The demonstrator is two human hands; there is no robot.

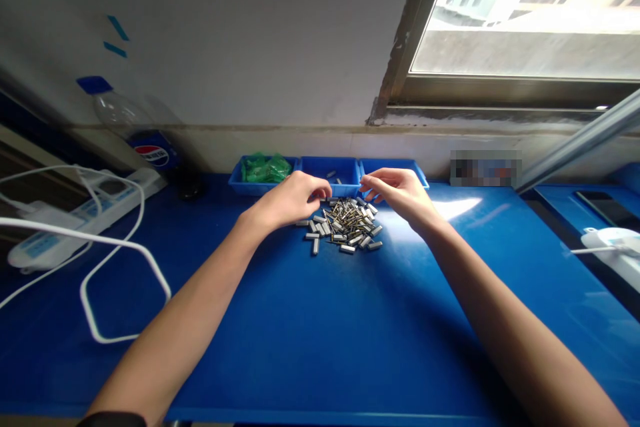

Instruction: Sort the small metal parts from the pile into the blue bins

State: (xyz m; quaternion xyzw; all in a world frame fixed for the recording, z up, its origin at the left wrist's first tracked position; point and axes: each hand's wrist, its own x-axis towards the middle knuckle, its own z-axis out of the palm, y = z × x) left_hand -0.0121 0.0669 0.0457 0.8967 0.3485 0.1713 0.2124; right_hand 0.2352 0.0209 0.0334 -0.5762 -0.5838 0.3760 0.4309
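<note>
A pile of small metal parts [349, 220], short silver blocks mixed with thin brass-coloured and dark pins, lies on the blue table. My left hand [301, 195] hovers at the pile's far left edge, in front of the middle blue bin [309, 167]. Its fingers are curled in, and whatever they may hold is hidden. Over the front of the right blue bin [419, 173], my right hand [395, 188] has thumb and fingertips drawn together; anything between them is too small to name. A few small silver pieces [332, 175] lie inside the middle bin.
Green plastic packets [265, 168] fill the left bin. A cola bottle [155, 150] stands at the back left, beside a white power strip [45, 240] and looping white cables [145, 250]. A phone [610, 207] and another white power strip [615, 247] are at the right.
</note>
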